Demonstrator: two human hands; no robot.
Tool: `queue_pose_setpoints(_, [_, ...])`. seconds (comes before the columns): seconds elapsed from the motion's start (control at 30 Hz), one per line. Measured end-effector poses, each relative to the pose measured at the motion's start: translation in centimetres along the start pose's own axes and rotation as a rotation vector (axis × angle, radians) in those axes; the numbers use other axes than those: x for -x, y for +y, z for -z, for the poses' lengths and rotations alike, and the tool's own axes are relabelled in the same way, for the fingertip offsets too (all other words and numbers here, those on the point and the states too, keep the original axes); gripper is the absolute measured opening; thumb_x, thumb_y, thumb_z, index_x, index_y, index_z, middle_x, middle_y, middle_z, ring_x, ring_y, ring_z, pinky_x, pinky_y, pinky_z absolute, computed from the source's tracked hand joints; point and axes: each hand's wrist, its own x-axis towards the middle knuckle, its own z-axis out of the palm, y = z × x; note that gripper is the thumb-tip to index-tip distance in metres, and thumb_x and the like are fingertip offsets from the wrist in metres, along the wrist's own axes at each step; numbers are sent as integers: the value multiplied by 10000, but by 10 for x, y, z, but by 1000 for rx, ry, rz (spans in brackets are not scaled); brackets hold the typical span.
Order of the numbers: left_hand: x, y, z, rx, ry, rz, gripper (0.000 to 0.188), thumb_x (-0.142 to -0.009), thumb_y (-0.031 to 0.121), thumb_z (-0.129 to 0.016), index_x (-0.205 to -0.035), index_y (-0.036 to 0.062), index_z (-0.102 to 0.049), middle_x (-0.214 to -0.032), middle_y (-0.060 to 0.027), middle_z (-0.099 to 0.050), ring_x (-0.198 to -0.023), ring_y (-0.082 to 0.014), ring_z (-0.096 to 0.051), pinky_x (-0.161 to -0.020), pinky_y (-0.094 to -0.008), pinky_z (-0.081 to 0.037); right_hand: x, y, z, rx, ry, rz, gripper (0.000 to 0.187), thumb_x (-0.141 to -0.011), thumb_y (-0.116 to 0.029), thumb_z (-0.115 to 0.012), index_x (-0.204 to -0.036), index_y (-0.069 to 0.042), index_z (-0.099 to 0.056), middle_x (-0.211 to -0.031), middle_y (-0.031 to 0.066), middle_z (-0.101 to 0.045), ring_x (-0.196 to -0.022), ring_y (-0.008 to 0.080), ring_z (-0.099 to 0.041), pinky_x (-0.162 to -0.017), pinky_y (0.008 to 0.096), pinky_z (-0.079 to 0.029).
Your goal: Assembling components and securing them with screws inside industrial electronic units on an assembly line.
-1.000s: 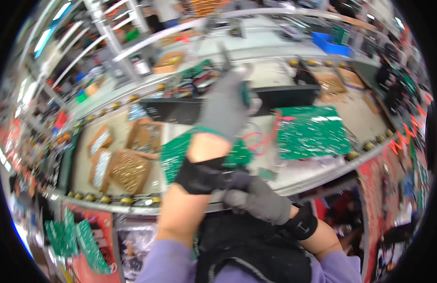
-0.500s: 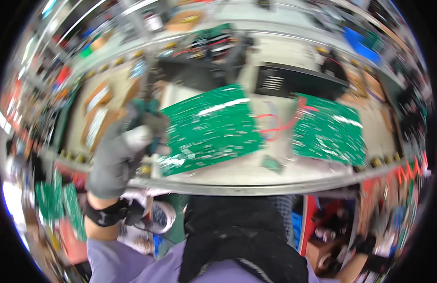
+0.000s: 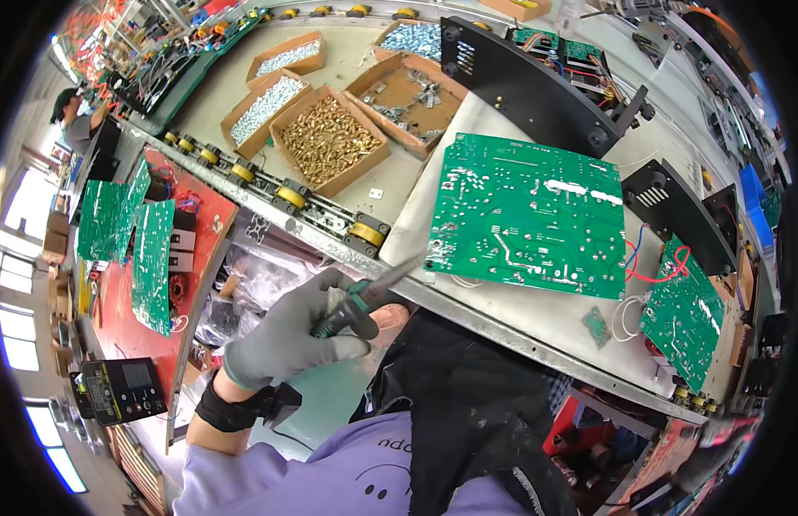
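My left hand [image 3: 283,335], in a grey glove with a black wrist strap, is closed around a hand tool [image 3: 351,311] with a green-and-black handle. The tool's narrow, tapered grey end points at the near left corner of a large green circuit board [image 3: 528,219]. From this view I cannot tell whether the tip touches it. The board lies solder side up on the workbench. Red and blue wires [image 3: 665,268] run from its right edge toward a second green circuit board [image 3: 684,314]. My right hand does not show.
Left of the board stand cardboard trays of brass screws [image 3: 328,138], silvery screws [image 3: 265,109] and metal clips [image 3: 407,99]. Black metal panels [image 3: 532,82] stand behind it. Yellow rollers [image 3: 364,232] line the bench edge. More circuit boards [image 3: 154,258] stand on a red table [image 3: 201,202].
My view has swung left, bringing the screw trays and red table into sight. My left hand has moved from beside the board's left edge to just off its near corner, still holding the tool.
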Motion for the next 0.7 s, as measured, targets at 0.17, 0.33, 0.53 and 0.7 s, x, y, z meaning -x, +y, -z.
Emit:
queue_pose_setpoints(0.17, [-4, -24, 3, -741, 197, -342, 275, -630, 116, -808, -875, 46, -706, -1037, -140, -590, -979, -329, -584, -828, -383, -488, -2, -124, -224, -764, -502, 173, 636, -947, -260, -603, -1448, 11, -320, -1354, 166, -474, -1177, 289, -495, -917, 420, -453])
queue_pose_setpoints(0.33, [-19, -38, 4, -827, 265, -457, 219, -673, 235, -783, -796, 76, -698, -1072, -107, -588, -1004, -289, -557, -841, -431, -443, 30, -207, -375, -885, -834, 225, 585, -891, -257, -665, -1323, 54, -420, -1141, 118, -505, -982, 210, -444, -769, 353, -417])
queue_pose_setpoints(0.53, [-32, -46, 8, -869, 239, -497, 243, -682, 314, -778, -773, 105, -695, -1071, -64, -600, -979, -256, -569, -812, -410, -459, 59, -260, -504, -997, -1585, 503, 520, -960, -334, -600, -1343, -14, -455, -1168, 188, -570, -1028, 363, -614, -785, 461, -580])
queue_pose_setpoints(0.7, [-47, -51, 24, -1009, 248, -693, 152, -717, 285, -704, -734, 136, -679, -1013, -18, -603, -941, -220, -577, -751, -363, -491, 96, -253, -539, -966, -1536, 629, 622, -887, -376, -682, -1353, -71, -406, -1112, 159, -536, -963, 334, -586, -688, 409, -559])
